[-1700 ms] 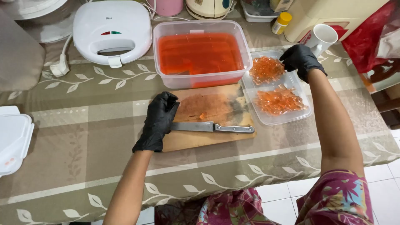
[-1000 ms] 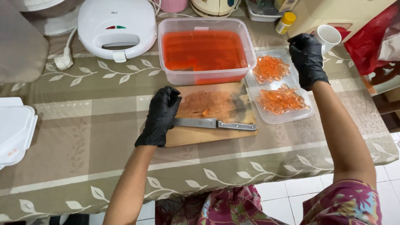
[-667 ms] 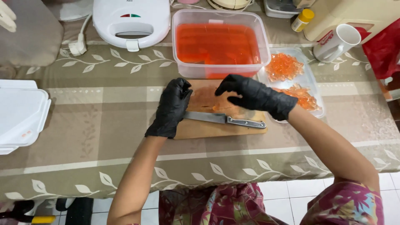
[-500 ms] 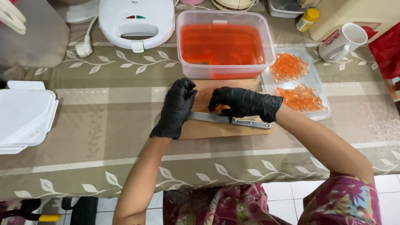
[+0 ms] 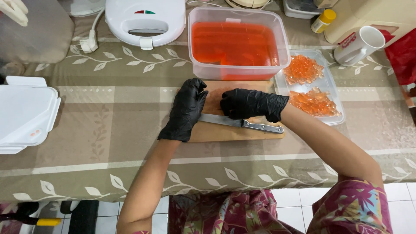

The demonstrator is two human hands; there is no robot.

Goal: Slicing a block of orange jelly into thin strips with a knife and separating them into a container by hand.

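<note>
Landmark: a wooden cutting board (image 5: 225, 132) is lying on the counter (image 5: 108, 125), near the front edge; every position below is being given relative to it.
Left hand (image 5: 185, 110): gloved in black, it is resting on the board's left end, fingers (image 5: 195, 89) curled loosely inward and gripping nothing that can be seen.
Right hand (image 5: 251, 104): gloved in black, it is lying flat across the board's middle, fingers (image 5: 229, 106) bent down onto the surface; whether they are pinching anything underneath cannot be told.
Knife (image 5: 242, 123): lying flat along the board's near side, blade pointing to the left hand and passing under both hands, metal handle pointing right, free of any grip.
Orange jelly piece (image 5: 214, 93): apparently sitting on the board between the two hands, though largely covered.
Clear tub (image 5: 236, 41): standing just behind the board, holding orange jelly.
Clear tray (image 5: 329, 93): lying just right of the board, carrying two heaps of cut orange cubes.
White mug (image 5: 357, 45): standing behind the tray, well right of the board.
White sandwich press (image 5: 145, 19): sitting behind and left of the board.
White lidded box (image 5: 26, 115): sitting far left of the board.
</note>
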